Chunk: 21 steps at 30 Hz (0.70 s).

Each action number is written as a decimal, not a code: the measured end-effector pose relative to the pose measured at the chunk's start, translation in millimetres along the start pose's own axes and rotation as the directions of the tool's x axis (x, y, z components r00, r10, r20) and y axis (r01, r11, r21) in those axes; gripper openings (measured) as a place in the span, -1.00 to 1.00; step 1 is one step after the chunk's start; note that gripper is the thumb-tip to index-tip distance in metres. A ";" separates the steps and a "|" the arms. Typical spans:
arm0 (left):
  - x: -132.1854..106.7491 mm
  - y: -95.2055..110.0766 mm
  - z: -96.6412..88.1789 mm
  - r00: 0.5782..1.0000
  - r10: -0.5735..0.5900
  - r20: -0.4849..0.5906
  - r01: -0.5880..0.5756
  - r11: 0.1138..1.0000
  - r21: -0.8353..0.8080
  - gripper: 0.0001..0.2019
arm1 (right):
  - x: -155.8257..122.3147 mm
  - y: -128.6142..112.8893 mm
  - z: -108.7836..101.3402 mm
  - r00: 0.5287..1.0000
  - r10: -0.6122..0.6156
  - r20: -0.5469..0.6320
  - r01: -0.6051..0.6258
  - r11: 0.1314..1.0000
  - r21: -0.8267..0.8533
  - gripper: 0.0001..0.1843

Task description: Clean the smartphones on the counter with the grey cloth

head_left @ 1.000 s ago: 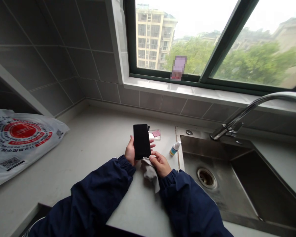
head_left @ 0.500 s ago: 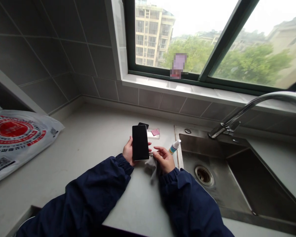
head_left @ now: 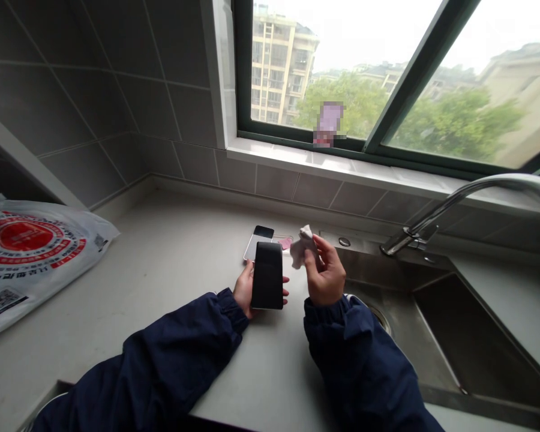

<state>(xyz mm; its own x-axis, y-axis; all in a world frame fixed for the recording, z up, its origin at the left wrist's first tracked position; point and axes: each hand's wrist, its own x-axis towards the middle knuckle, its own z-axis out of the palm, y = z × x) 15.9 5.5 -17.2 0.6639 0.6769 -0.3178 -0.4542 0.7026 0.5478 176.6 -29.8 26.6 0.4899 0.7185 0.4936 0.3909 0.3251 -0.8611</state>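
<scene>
A black smartphone (head_left: 267, 276) rests screen up in my left hand (head_left: 244, 289), whose fingers wrap round its back and show at the right edge. My right hand (head_left: 326, 275) is closed on a crumpled grey cloth (head_left: 300, 251), pinched between thumb and fingers and held up to the right of the phone, apart from it. Behind the phone lies a flat item with a black top and pale lower part (head_left: 257, 241). Beside that, a pink piece (head_left: 286, 243) lies on a clear case, partly hidden by the phone and cloth.
To the right is a steel sink (head_left: 423, 312) with a curved faucet (head_left: 450, 207). A white plastic bag with red print (head_left: 36, 258) lies on the left of the pale countertop (head_left: 162, 252). The window sill (head_left: 297, 161) runs along the back.
My right hand has lifted the grey cloth up and to the right, now covering where the small spray bottle showed. My left hand has moved the phone slightly right and nearer to me.
</scene>
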 end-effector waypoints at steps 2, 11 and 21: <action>-2.3 -5.0 1.5 0.998 -0.052 0.019 0.052 0.999 0.000 -0.19 | -0.1 -4.1 3.4 0.973 -0.183 0.138 0.198 0.975 -0.102 -0.56; -0.1 -9.1 7.5 0.997 -0.020 -0.070 0.017 0.999 -0.048 -0.27 | -37.5 26.0 4.4 0.704 -0.388 0.595 0.548 0.829 -0.108 -0.59; -0.8 -12.7 4.4 0.997 -0.041 0.061 0.047 0.994 -0.097 -0.25 | -55.3 23.2 1.2 0.744 -0.463 0.483 0.568 0.818 -0.092 -0.59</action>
<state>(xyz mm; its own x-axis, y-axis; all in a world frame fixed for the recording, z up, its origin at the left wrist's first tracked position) 23.8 -4.9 -20.5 0.7170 0.6329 -0.2922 -0.4780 0.7515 0.4548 157.6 -61.3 -20.8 -0.1927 0.6808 0.7067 0.6696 0.6177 -0.4124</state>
